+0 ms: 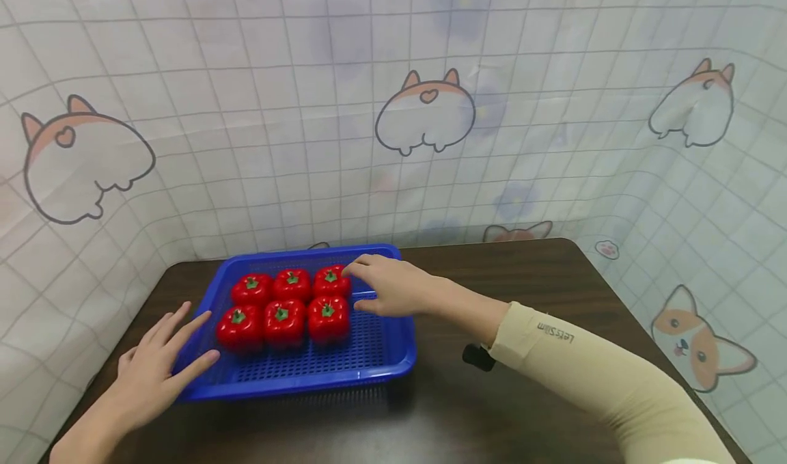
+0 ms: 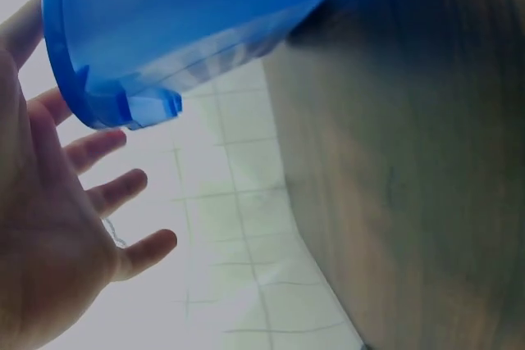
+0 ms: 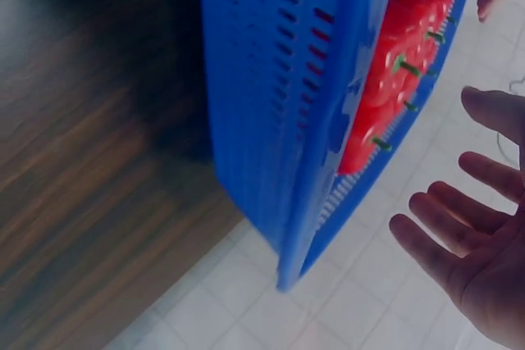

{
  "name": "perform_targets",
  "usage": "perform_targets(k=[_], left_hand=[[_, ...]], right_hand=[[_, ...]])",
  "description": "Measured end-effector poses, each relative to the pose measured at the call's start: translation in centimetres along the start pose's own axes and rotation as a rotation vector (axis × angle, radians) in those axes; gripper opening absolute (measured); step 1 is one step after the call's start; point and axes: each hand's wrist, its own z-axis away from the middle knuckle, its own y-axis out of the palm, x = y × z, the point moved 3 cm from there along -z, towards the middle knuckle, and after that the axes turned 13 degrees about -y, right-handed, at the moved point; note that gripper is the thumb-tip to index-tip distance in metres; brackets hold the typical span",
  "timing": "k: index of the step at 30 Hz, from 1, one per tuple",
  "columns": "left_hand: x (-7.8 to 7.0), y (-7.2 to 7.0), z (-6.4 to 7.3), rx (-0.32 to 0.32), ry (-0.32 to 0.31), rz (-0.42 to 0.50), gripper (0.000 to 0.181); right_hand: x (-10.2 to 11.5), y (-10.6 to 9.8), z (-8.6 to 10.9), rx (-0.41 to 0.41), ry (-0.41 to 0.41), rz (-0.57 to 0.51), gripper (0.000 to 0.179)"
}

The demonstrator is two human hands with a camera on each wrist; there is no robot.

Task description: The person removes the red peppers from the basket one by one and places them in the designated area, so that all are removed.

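Observation:
Several glossy red bell peppers point(image 1: 285, 322) with green stems stand in two rows in a blue plastic basket point(image 1: 295, 383). Along the basket's left rim lies my left hand point(image 1: 147, 376), fingers spread and holding nothing. In the left wrist view its fingers point(image 2: 123, 190) reach past the basket's outer wall; whether they touch the rim I cannot tell. My right hand point(image 1: 396, 288) hovers over the basket's right end, its fingertips near the back-right pepper point(image 1: 328, 289). In the right wrist view the fingers point(image 3: 447, 256) are slightly bent, apart from the peppers, with nothing held.
The basket rests on a dark brown wooden table point(image 1: 492, 273). A white gridded cloth point(image 1: 295, 143) with cartoon dogs hangs behind and at both sides. A small black object point(image 1: 478, 357) shows beneath the right forearm, which wears a cream sleeve point(image 1: 590, 368).

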Motion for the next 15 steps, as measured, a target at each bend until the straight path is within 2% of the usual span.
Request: perform_targets(k=[10,15], left_hand=[[0.9,1.0,1.1,0.025,-0.03,-0.011,0.079],[1.1,1.3,1.4,0.026,-0.019,0.011,0.083]], right_hand=[[1.0,1.6,-3.4,0.1,-0.037,-0.069,0.058],[1.3,2.5,-4.7,0.135,-0.043,-0.073,0.059]])
